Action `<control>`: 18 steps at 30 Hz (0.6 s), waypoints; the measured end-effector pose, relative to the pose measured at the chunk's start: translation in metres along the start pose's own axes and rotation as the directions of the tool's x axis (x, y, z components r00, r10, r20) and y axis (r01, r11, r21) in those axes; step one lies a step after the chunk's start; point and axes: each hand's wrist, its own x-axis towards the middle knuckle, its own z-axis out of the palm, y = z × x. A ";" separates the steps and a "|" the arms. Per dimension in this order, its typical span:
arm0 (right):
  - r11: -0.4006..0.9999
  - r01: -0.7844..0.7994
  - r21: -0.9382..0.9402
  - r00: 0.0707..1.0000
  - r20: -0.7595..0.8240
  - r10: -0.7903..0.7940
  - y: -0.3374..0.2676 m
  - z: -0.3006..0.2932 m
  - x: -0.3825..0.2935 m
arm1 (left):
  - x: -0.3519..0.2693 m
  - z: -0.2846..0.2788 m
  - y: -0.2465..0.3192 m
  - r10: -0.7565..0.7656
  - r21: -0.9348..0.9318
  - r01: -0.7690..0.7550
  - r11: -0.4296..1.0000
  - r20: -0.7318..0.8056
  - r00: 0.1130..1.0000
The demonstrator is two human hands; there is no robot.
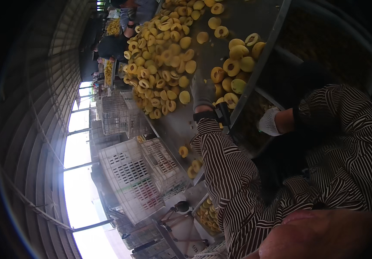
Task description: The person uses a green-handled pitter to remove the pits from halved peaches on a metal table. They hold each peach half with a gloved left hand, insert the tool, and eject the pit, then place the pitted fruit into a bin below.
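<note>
Many halved yellow stone fruits (160, 61) lie heaped on a grey metal table (254, 16). One of my hands, in a grey glove (203, 89), reaches over the table between that heap and a smaller group of fruit halves (234, 66) near the raised edge; its fingers are blurred, so any hold cannot be told. A dark band with a black device is strapped at that wrist. My other hand, in a white knit glove (269, 122), is low beside the table edge, over a dark container; its fingertips are hidden. The picture is turned sideways.
White slotted plastic crates (131, 178) stand beyond the table, with a wire-like crate stack (114, 113) further off. A tray of fruit (208, 215) sits at the bottom. Large dark bins (328, 48) stand on the near side. Other people (113, 47) are at the table's far end.
</note>
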 end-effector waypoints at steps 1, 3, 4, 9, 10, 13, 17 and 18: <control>0.999 -0.013 -0.043 0.997 0.079 0.017 -0.001 -0.005 -0.001 | 0.016 0.006 0.002 0.073 0.083 -0.076 0.994 0.044 0.996; 0.999 -0.027 -0.034 0.997 0.074 0.030 0.000 -0.013 -0.002 | 0.040 0.009 0.010 0.169 0.208 -0.197 0.958 0.143 0.975; 0.999 -0.037 -0.029 0.995 0.089 0.039 0.000 -0.015 -0.004 | 0.047 0.008 0.015 0.119 0.225 -0.174 0.959 0.238 0.964; 0.999 -0.001 0.053 1.000 0.004 0.001 0.009 -0.025 -0.016 | 0.053 -0.005 0.029 -0.305 0.147 0.271 0.951 0.579 0.756; 0.997 0.009 0.081 1.000 -0.026 -0.007 0.011 -0.027 -0.018 | 0.051 -0.004 0.028 -0.300 0.086 0.307 0.948 0.562 0.771; 0.989 -0.008 0.147 0.999 -0.035 0.013 0.013 -0.034 -0.023 | 0.038 -0.001 0.023 -0.198 -0.009 0.224 0.975 0.431 0.880; 0.929 0.200 0.311 0.944 -0.316 -0.098 0.022 -0.043 -0.041 | -0.008 -0.022 0.027 -0.118 -0.317 0.103 0.943 -0.029 0.993; 0.885 0.311 0.347 0.869 -0.481 -0.117 0.024 -0.046 -0.049 | -0.025 -0.036 0.032 -0.144 -0.434 0.107 0.895 -0.054 0.988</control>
